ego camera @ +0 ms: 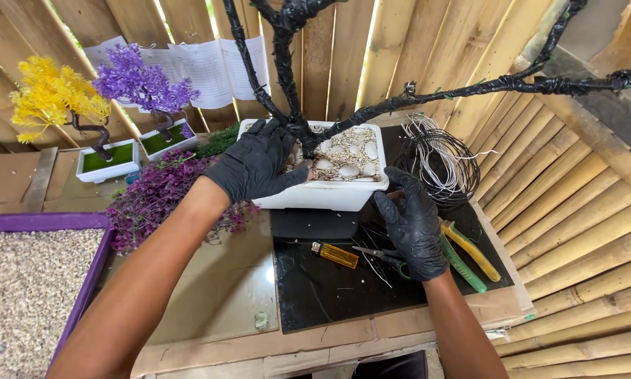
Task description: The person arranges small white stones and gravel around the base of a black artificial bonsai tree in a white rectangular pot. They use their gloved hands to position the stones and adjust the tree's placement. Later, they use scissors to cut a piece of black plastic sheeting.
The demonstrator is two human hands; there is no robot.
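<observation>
Both hands wear black gloves. Left hand (253, 163) lies spread, fingers splayed, over the near left corner of the white rectangular pot (329, 193), palm down on its rim and pebble filling, gripping nothing. Right hand (412, 224) hovers just beside the pot's right end, fingers curled loosely; whether they pinch anything is impossible to tell.

That pot sits at the back edge of a dark mat (329, 288) on the cardboard-covered table (210, 295). It is filled with pale gravel and larger white stones (349, 160), and a black-wrapped wire trunk (287, 77) rises from its left side, forking into bare branches that reach up and far right.

Beside the pot lies a coil of wire (438, 158). Under the right hand are small scissors (382, 254), green-and-yellow pliers (470, 253), and a yellow lighter (335, 254). Further left are purple foliage (157, 196), two small finished trees, yellow (52, 95) and purple (140, 81), and a purple tray of gravel (27, 281).
</observation>
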